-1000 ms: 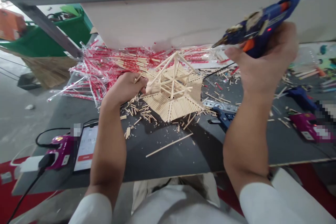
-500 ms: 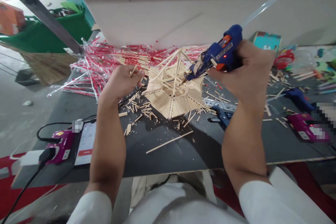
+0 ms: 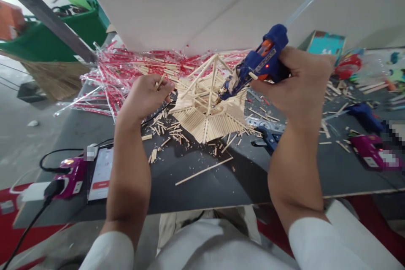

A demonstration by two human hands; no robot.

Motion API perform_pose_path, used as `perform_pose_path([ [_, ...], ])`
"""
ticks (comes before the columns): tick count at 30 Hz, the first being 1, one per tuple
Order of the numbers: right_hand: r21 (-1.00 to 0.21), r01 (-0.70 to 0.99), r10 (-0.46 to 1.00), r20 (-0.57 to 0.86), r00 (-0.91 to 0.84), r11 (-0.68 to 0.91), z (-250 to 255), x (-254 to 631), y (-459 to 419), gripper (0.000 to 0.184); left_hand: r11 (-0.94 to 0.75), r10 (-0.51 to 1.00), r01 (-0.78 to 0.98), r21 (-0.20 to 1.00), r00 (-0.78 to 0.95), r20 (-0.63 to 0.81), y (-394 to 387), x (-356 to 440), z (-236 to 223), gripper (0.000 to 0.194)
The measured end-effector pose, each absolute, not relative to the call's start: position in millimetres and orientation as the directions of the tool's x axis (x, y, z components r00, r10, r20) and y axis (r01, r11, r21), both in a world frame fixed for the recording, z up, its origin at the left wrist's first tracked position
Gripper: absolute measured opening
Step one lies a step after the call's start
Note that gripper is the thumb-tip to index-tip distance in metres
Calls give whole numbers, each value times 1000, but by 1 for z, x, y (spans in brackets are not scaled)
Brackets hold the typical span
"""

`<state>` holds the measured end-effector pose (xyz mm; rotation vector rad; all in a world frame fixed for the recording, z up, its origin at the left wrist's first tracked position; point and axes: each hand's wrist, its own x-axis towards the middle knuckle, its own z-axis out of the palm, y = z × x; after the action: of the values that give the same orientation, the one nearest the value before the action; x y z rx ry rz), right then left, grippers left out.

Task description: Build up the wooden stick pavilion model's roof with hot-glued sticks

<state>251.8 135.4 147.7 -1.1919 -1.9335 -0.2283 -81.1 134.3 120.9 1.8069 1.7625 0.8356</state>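
A blue hot glue gun (image 3: 264, 61) with a clear glue stick in its back is gripped by my right hand (image 3: 297, 82). Its nozzle points down and left into a wooden stick model (image 3: 209, 122), which has a flared, many-sided base of thin sticks and a peaked frame above. Whether the tip touches the model I cannot tell. Left of the model, my left hand (image 3: 147, 95) is closed on a short wooden stick (image 3: 160, 81) that pokes up between thumb and fingers. Cut stick pieces (image 3: 177, 128) lie around the model, and one longer stick (image 3: 204, 171) lies in front.
Red-and-clear plastic packets of sticks (image 3: 107, 76) pile up behind. Right of the model are blue-handled cutters (image 3: 267, 138), a metal ruler (image 3: 265, 124) and another glue gun (image 3: 365, 116). A phone (image 3: 100, 173) and purple power strip (image 3: 71, 177) lie at left; a second purple strip (image 3: 371, 152) at right.
The glue gun's nozzle has shifted slightly left and down within the model's frame. My left hand keeps its hold on the short stick, almost unmoved. The camera view has shifted a little.
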Motion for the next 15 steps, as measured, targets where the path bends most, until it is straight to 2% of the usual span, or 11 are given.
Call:
perform_pose_path([
  [6, -252, 806, 663, 717, -216, 535, 145, 254, 140, 17, -72, 993, 700, 711, -16, 116, 131, -83, 122, 35],
  [11, -262, 846, 714, 676, -182, 465, 146, 255, 140, 25, -89, 994, 693, 715, 15, 109, 129, -80, 125, 37],
  [15, -257, 809, 676, 704, -218, 528, 146, 254, 141, 27, -92, 993, 701, 707, 13, 116, 131, -78, 125, 35],
])
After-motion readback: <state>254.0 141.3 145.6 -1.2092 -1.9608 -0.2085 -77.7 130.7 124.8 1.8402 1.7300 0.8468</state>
